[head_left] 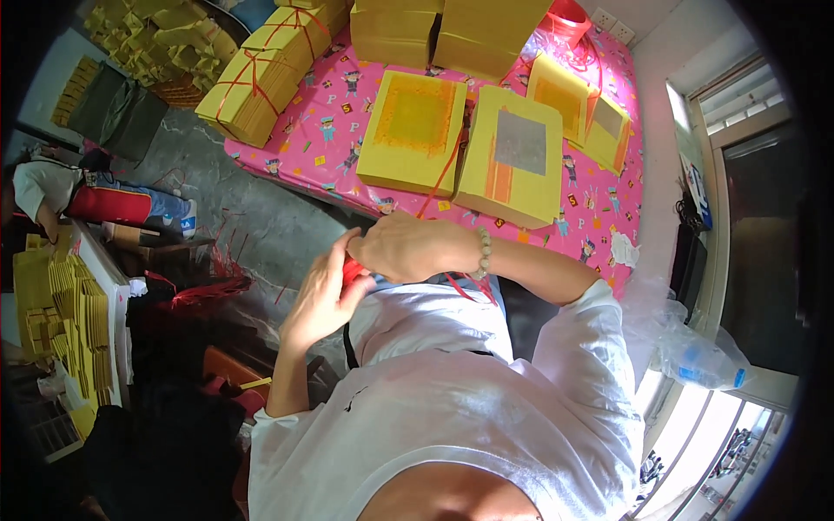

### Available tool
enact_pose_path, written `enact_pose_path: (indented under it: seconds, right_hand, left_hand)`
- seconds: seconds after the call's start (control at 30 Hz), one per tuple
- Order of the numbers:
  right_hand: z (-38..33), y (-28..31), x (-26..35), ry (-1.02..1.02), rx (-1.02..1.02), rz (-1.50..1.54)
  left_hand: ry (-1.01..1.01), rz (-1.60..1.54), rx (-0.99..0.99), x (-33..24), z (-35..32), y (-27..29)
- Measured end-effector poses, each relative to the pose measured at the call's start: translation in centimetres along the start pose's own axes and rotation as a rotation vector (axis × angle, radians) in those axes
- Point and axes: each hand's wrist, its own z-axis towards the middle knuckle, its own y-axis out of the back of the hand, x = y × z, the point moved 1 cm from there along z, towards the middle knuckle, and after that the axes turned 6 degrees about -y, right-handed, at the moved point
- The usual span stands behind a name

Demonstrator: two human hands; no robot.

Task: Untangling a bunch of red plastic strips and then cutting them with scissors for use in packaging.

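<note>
In front of my waist my two hands meet around a small wad of red plastic string (353,270). My left hand (314,302) is closed about it from the left, thumb against the red. Over it curls my right hand (413,247), with a beaded bracelet at the wrist; its fingertips are partly hidden behind the left fingers. Beyond the hands, two thick stacks of yellow paper lie on the table: a left stack (413,122) with an orange-gold square on top, and a right stack (512,152) with a silver square. A red strand runs down between them toward my hands.
The table has a pink patterned cover (334,178). Tied yellow bundles (261,82) and taller yellow stacks (486,39) stand at its back. Right of me hangs a clear plastic bag (704,360). At left, another person (113,195) is beside a table of folded yellow paper (82,313).
</note>
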Motion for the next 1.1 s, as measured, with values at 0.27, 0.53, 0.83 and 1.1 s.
enact_pose_path:
  seconds: [0.27,0.53,0.83,1.1]
  right_hand:
    - [-1.4,-1.0,-4.9,0.014,0.005,0.217]
    - [-1.9,-0.5,-6.8,-0.117,-0.114,0.129]
    - [-1.7,-0.4,-3.5,-0.110,-0.086,0.134]
    - [-3.1,0.7,-6.7,-0.181,-0.207,0.094]
  left_hand:
    - [0.097,0.264,0.062,0.7,-1.8,2.0]
    - [-0.006,0.175,0.082,3.1,-2.2,1.8]
    - [-0.009,0.020,0.164,2.7,2.8,-1.0]
    - [0.163,-0.018,0.160,4.9,-0.1,3.1]
